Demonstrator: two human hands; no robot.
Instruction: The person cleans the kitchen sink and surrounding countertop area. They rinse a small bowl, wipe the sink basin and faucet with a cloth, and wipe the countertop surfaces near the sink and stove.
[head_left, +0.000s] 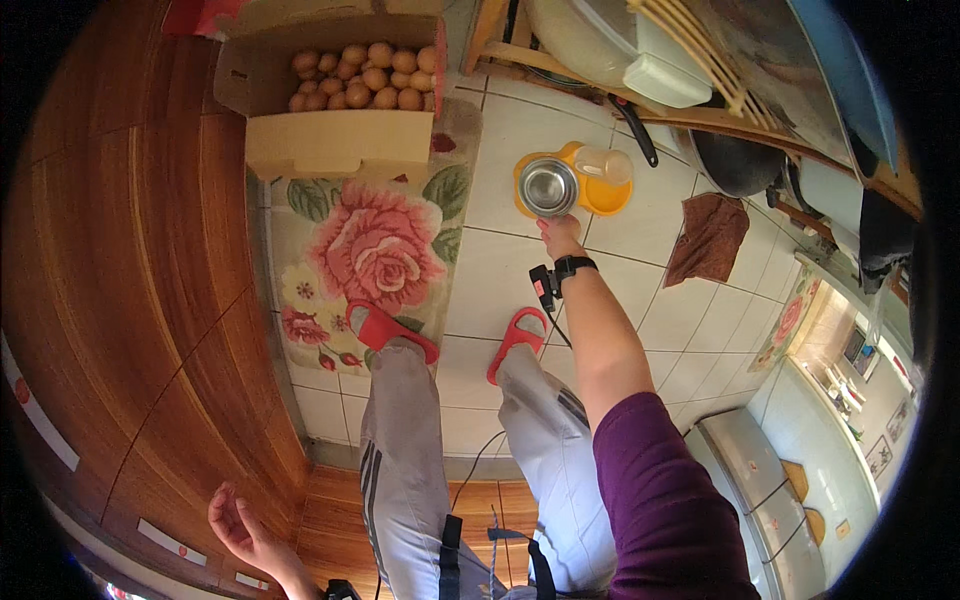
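My right hand (560, 232) reaches down to the floor and grips the near rim of a round stainless steel bowl (548, 187). The bowl sits in or just over the left well of a yellow double pet feeder (606, 197); its exact contact there is hard to tell. A clear plastic bottle (603, 165) lies across the feeder's far right part, and the right well holds no bowl. My left hand (244, 525) hangs at the lower left beside the wooden cabinet fronts (172, 300), fingers loosely bent and apart, with nothing in it.
A cardboard box (337, 139) full of brown eggs (375, 78) stands on the far end of a rose-patterned mat (382, 259). Right of the feeder are a brown cloth (707, 236), a black pan handle (636, 131) and a wooden rack (555, 64). My feet wear red slippers (517, 337).
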